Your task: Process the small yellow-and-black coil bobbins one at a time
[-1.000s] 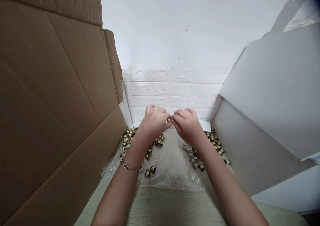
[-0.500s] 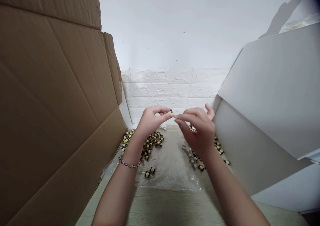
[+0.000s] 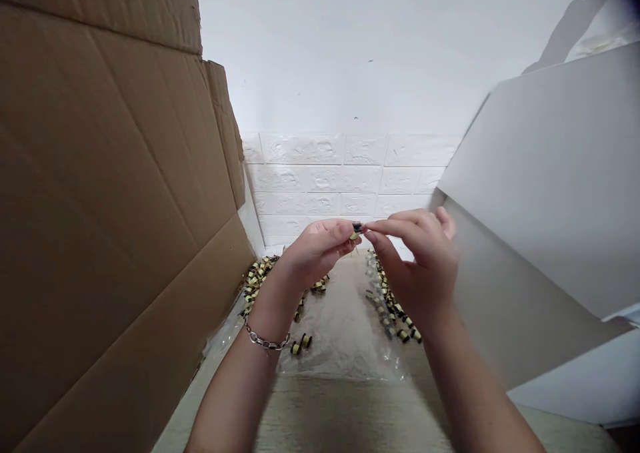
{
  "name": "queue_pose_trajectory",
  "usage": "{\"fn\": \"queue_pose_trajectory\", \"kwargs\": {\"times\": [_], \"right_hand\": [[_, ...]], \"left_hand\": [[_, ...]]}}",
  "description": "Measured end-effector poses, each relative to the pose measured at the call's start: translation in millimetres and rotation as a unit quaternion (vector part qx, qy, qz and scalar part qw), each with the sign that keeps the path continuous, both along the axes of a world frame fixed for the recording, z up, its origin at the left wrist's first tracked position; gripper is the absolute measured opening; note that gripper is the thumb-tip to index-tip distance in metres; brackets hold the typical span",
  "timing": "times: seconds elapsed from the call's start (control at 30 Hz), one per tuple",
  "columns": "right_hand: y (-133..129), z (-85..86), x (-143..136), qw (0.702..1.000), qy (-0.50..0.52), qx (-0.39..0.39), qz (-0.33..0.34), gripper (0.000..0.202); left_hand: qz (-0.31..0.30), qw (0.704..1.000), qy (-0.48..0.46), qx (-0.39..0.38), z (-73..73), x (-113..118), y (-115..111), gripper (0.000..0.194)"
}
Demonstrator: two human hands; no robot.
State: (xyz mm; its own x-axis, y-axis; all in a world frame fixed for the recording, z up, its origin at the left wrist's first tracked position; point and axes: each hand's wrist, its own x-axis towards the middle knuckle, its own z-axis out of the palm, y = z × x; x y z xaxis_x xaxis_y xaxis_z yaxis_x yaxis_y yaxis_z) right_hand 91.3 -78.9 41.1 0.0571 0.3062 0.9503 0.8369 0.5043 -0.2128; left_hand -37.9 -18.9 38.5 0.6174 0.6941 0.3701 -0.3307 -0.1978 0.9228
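Near the middle of the view, my left hand (image 3: 323, 246) pinches a small black and yellow coil (image 3: 355, 230), with thin wires hanging below it. My right hand (image 3: 417, 253) is closed in a pinch at the coil's right side; what lies between its fingertips is too small to name. Beneath the hands, a clear plastic sheet (image 3: 343, 333) covers part of the table. Similar coils lie in a left pile (image 3: 257, 276) and a right pile (image 3: 393, 306), each partly hidden by my hands and arms. Two coils (image 3: 301, 343) sit apart near my left wrist.
A tall brown cardboard panel (image 3: 110, 206) stands on the left. Pale panels (image 3: 540, 186) rise on the right. Behind the hands is a white wall (image 3: 325, 149) with a brick pattern. The greenish table (image 3: 350, 413) shows at the front.
Both hands have shifted right. My left hand has turned, bringing its thumb over the coil, which now shows more clearly with wires hanging down. The right fingertips are now at the coil.
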Motion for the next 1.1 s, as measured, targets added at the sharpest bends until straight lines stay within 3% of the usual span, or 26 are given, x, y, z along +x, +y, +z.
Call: {"fn": "queue_pose_trajectory", "kwargs": {"times": [0.27,0.53,0.93,1.1], "right_hand": [[0,-0.7,1,1.0,-0.022,-0.005,-0.004,0.008],[-1,-0.4,2,0.999,-0.036,-0.021,0.016,0.007],[0,1.7,7,0.996,-0.062,-0.044,0.054,0.008],[0,2.8,13,0.993,-0.072,-0.07,0.069,0.007]], "left_hand": [[-0.031,0.999,-0.021,-0.004,0.7,0,-2,0.021],[0.01,0.999,0.024,0.034,-2.1,-4,1,0.021],[0.017,1.0,0.021,0.007,1.2,-6,2,0.016],[0.044,0.998,0.031,0.035,2.9,-6,1,0.015]]}}
